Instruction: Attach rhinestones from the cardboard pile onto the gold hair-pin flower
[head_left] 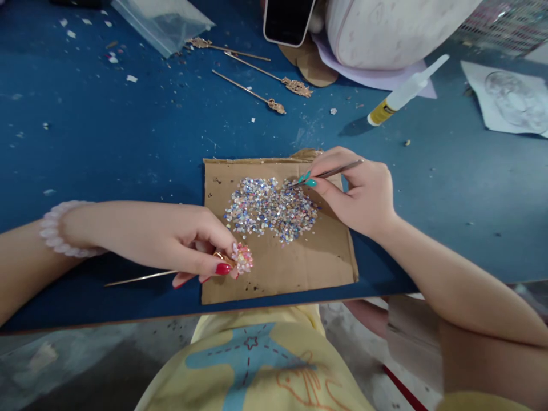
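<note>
My left hand (192, 240) is closed on a gold hairpin (143, 278) by its decorated end. Pink and clear beads or stones cluster on the hairpin's head (243, 258), and its thin stem sticks out to the left below my palm. With my right hand (355, 188) I pinch a pair of metal tweezers (338, 170), whose tips reach into the upper part of a pile of small shiny stones (274, 208). The pile, mixed blue, white and clear, lies spread on a piece of brown cardboard (274, 277). My fingers partly hide the hairpin's metal head.
Several gold hairpins (257, 94) lie beyond the cardboard, near a clear plastic bag (165, 23). A glue bottle (402, 94) stands at the right, with a phone (289, 20) and a white bag (385, 31) behind. Scraps dot the blue table (128, 142).
</note>
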Motion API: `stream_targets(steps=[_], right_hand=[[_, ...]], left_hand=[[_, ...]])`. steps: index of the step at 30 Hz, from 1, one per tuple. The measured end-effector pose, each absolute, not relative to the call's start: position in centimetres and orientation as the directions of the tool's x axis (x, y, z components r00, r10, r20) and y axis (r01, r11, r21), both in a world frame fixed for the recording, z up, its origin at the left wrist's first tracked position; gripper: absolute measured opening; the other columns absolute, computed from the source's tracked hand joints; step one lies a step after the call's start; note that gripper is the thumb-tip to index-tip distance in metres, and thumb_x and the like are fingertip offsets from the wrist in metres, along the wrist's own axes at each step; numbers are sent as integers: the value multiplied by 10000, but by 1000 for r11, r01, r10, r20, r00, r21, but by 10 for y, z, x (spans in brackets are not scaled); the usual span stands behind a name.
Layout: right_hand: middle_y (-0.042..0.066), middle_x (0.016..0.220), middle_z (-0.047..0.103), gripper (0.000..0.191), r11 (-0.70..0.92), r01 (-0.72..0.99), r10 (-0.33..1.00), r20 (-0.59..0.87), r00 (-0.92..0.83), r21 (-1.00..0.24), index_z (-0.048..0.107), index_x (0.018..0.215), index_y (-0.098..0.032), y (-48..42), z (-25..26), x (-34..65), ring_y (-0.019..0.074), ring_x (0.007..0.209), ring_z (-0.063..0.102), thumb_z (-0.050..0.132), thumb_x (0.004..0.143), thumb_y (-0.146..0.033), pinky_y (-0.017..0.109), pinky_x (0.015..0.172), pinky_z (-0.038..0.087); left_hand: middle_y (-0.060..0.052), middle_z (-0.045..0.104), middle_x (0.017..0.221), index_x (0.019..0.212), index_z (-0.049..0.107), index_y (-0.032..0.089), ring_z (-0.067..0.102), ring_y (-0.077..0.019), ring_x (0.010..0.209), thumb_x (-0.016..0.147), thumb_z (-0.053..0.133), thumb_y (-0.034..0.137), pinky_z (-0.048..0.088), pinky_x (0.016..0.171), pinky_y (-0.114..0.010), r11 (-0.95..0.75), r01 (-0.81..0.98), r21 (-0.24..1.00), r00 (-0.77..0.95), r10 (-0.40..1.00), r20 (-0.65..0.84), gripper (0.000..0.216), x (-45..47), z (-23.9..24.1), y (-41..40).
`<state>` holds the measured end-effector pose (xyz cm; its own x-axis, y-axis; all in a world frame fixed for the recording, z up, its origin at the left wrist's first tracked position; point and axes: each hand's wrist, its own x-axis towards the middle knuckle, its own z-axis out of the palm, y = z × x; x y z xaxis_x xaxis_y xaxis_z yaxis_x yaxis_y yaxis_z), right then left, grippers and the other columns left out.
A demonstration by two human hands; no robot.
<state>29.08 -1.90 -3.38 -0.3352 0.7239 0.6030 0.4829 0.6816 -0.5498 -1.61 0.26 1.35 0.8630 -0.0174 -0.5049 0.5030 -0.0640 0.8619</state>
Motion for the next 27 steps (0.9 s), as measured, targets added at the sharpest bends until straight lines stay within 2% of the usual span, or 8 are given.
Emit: stream_targets(steps=[5,9,14,19,23,25,27], right_hand=[[15,909,791,158,671,495,739,553,-385,-552,731,950,-276,-21,-28,293,205,887,782,683,961,-126,363,826,656],[19,914,794,138,647,518,762,506,-404,-560,742,947,-252,-23,-25,295,196,912,779,685,947,-126,362,843,658],[29,924,797,144,675,487,738,521,-429,-554,751,945,-247,-23,-27,296,196,926,780,678,954,-123,375,852,664],[42,915,805,114,723,427,691,561,-456,-544,746,947,-219,-23,-30,295,185,918,771,701,958,-115,349,847,650],[39,897,804,108,729,418,685,567,-458,-542,750,940,-217,-23,-31,295,181,910,768,716,954,-115,338,844,643],[37,897,806,112,729,422,684,569,-456,-539,752,941,-219,-23,-30,295,183,914,772,716,952,-114,341,846,644],[40,903,810,106,731,425,682,570,-458,-533,751,943,-217,-23,-30,295,187,915,775,719,952,-116,346,845,645]], left_hand=[[5,642,812,910,645,199,675,-102,585,1069,516,309,520,555,-148,-3,498,867,867,-32,-498,232,-20,8,4],[15,628,819,962,649,199,678,-113,624,1035,564,262,523,598,-162,71,482,873,876,-7,-483,128,-21,4,8],[10,647,872,952,657,207,676,-115,656,1029,598,226,531,635,-182,153,444,883,894,-10,-448,98,-22,-1,11],[-26,708,838,904,691,190,686,-137,682,1076,569,296,566,732,-217,205,425,881,903,-26,-429,236,-24,-3,12],[44,525,726,1037,670,204,500,-101,569,1004,608,216,564,677,-209,461,354,814,889,105,-446,72,-24,-5,11],[65,421,677,1024,634,222,305,-95,500,892,660,196,524,544,-207,604,299,739,912,48,-408,137,-25,-10,10],[72,372,656,1041,590,252,235,-99,474,849,690,224,379,400,-190,697,233,678,943,7,-332,218,-27,-16,10]])
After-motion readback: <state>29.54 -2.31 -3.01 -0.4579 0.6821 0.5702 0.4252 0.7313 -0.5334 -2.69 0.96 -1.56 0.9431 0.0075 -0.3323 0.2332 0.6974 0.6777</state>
